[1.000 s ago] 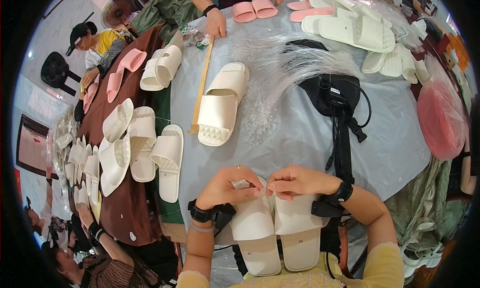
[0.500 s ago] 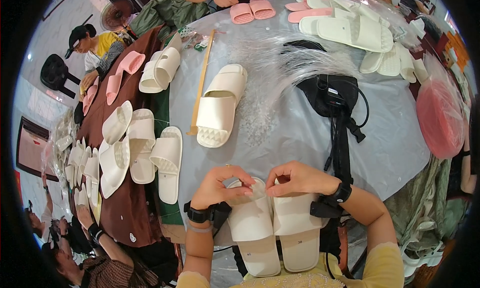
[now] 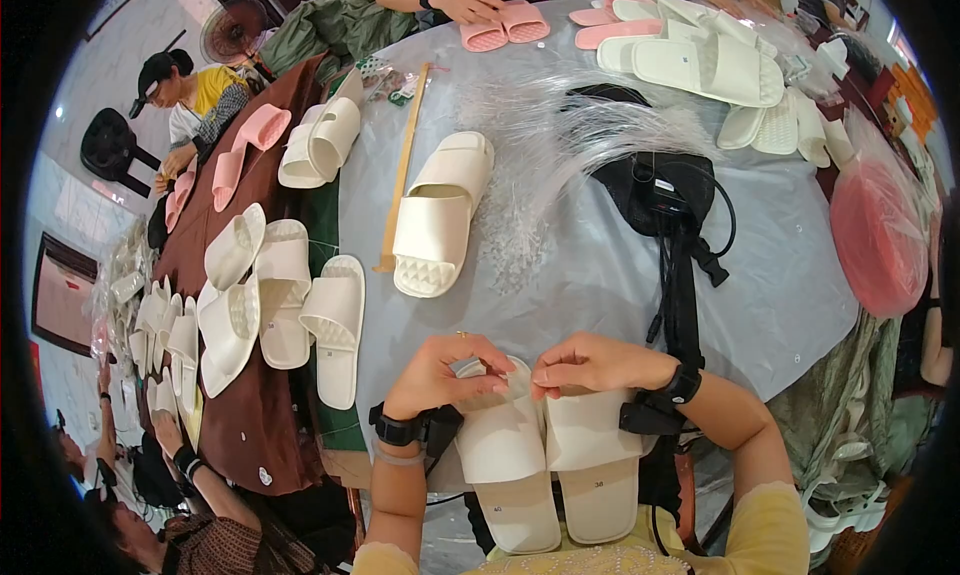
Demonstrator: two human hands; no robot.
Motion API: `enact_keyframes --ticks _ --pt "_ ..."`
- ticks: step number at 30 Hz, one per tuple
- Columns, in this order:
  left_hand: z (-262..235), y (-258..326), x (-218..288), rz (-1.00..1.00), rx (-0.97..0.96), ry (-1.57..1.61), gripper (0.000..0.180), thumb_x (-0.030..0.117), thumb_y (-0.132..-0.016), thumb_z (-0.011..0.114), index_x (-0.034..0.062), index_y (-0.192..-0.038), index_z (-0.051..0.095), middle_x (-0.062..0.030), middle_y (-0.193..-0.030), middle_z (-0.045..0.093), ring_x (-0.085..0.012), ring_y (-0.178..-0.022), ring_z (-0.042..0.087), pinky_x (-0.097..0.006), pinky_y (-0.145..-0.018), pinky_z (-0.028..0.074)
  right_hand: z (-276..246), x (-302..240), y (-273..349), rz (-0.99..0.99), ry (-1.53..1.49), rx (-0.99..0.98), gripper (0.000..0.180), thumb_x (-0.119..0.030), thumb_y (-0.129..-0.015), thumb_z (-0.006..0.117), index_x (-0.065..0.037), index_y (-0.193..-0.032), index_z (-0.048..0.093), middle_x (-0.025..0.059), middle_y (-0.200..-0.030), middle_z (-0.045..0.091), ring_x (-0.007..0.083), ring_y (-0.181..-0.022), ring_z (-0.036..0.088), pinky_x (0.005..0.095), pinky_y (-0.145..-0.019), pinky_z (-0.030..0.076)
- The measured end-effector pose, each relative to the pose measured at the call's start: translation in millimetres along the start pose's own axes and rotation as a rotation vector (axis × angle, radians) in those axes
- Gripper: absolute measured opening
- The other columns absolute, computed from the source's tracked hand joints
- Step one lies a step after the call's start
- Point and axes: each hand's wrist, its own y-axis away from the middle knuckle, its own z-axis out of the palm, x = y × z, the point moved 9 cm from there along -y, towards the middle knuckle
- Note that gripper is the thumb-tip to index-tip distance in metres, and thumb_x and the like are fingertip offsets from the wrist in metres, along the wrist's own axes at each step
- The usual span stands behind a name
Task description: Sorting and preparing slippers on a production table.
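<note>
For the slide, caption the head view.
Both hands, left hand and right hand, pinch the straps of a cream slipper pair at a grey-covered table.

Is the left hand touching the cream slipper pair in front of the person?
Touching. The head view shows the left hand resting on the toe end of the cream slipper pair, fingers pressed against the strap with no gap visible.

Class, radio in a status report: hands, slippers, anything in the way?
Left hand and right hand pinching at pair of cream foam slippers. Single cream slipper and black pouch lie beyond, apart.
</note>
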Motion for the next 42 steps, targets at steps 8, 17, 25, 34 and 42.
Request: enact_keyframes --ticks 8,17,25,34,42 --pt "-8 3 -4 0.014 0.072 0.012 0.018 0.001 -0.07 0.072 0.0019 -0.086 0.065 -0.004 -0.08 0.064 -0.0126 -0.076 0.059 -0.025 -0.07 0.045 -8 -8 1 -0.057 -0.049 0.112 0.021 -0.022 -0.088 0.058 -0.004 -0.099 0.057 -0.0042 -0.081 0.055 0.0037 -0.072 0.046 0.0186 -0.064 0.038" --pt "-7 1 -4 -0.001 0.065 0.001 0.017 -0.002 -0.067 0.073 0.0012 -0.082 0.065 -0.006 -0.081 0.065 -0.0147 -0.077 0.059 -0.027 -0.071 0.045 -11 -8 -2 -0.163 -0.081 0.146 0.023 -0.024 -0.089 0.056 -0.003 -0.097 0.057 -0.0022 -0.08 0.056 0.005 -0.07 0.047 0.0199 -0.063 0.039" --pt "2 -3 0 0.051 0.007 0.003 0.014 0.003 -0.072 0.071 0.0024 -0.085 0.066 -0.0033 -0.081 0.064 -0.012 -0.077 0.058 -0.026 -0.069 0.044 -3 -3 -2 -0.131 -0.028 0.055 0.026 -0.027 -0.092 0.049 -0.004 -0.096 0.058 -0.0029 -0.074 0.056 0.0044 -0.068 0.046 0.0198 -0.062 0.037" --pt "2 -2 -1 -0.011 0.028 0.01 0.017 0.004 -0.073 0.071 0.0023 -0.088 0.065 -0.002 -0.081 0.064 -0.0102 -0.076 0.058 -0.024 -0.069 0.045 3 -4 0 -0.043 -0.105 0.0 0.027 -0.026 -0.094 0.045 -0.004 -0.091 0.059 -0.0028 -0.071 0.053 0.0048 -0.065 0.045 0.0195 -0.06 0.035" --pt "-8 -1 3 0.112 0.099 -0.066 0.015 0.001 -0.07 0.072 0.0029 -0.084 0.066 -0.0042 -0.079 0.064 -0.0125 -0.074 0.058 -0.024 -0.067 0.045 -6 -3 0 -0.068 -0.072 0.097 0.022 -0.022 -0.09 0.054 -0.001 -0.094 0.061 -0.0019 -0.076 0.057 0.0048 -0.068 0.049 0.0203 -0.063 0.04"
